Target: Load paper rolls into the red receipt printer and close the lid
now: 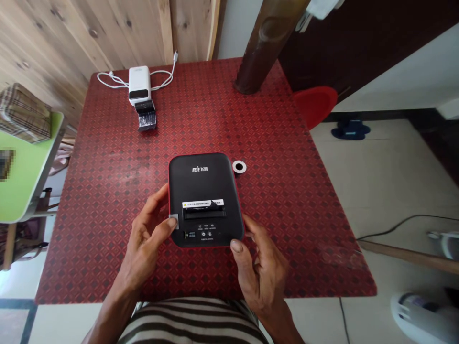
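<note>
A black receipt printer (201, 186) with red sides and a paper slot near its front sits between my hands, over the middle of the table. On its left side, my left hand (147, 234) grips the edge, thumb resting on top by a small grey patch and fingers underneath or behind. My right hand (260, 265) holds the lower right corner, its thumb at the front edge and the fingers along the side. Just beyond the printer's right side lies a small white paper roll (239, 166) with a dark core. Whether the printer touches the tabletop is hidden.
The red patterned table (272, 191) has a white handheld device (139, 81) with a black strip and white cable at the back left. A brown pipe (256, 52) rises at the back right. A green table (32, 162) with a plaid box (27, 112) stands left.
</note>
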Motion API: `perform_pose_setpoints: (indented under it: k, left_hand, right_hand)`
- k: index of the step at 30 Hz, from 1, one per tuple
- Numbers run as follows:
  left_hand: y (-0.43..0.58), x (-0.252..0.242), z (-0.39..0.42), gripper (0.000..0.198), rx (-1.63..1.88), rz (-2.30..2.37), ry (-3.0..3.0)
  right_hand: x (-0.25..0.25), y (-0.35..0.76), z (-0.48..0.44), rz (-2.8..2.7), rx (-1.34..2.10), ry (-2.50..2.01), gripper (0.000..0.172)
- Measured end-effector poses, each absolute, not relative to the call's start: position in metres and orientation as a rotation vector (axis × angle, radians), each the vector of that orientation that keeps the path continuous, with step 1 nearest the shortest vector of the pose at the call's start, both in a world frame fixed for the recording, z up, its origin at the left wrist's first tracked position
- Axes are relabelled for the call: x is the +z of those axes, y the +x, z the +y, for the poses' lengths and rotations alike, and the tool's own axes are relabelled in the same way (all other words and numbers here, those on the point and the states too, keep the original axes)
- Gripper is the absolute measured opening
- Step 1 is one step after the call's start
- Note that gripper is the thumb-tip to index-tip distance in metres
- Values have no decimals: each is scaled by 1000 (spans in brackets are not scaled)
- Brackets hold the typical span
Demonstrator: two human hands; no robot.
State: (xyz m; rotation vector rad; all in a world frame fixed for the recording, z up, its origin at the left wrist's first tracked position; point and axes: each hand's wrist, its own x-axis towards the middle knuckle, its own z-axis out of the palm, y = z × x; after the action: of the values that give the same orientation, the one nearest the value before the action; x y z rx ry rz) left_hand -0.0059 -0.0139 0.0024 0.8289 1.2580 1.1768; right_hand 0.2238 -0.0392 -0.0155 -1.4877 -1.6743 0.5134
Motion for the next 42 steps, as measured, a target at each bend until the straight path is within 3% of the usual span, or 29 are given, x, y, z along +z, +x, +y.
perform_pose_setpoints:
  k: [18, 22, 28, 33, 42]
  left_hand:
    - [0, -1, -11, 57, 1223, 1246, 839]
    - [-3, -7, -11, 59, 1229, 1204, 897]
    - [-3, -8, -10, 60, 1237, 1195, 923]
    - [-4, -12, -10, 64, 1235, 1179, 926]
    - [-5, -20, -11, 64, 1240, 1160, 942]
  right_hand:
    - [-7, 235, -30, -1755, 461, -1438, 38]
    - [18, 244, -6, -1772, 293, -1390, 27]
    - [50, 217, 58, -2294, 301, -1082, 36]
    - [45, 183, 92, -2743, 414, -1218, 25]
    - [45, 176, 103, -2815, 338, -1218, 26]
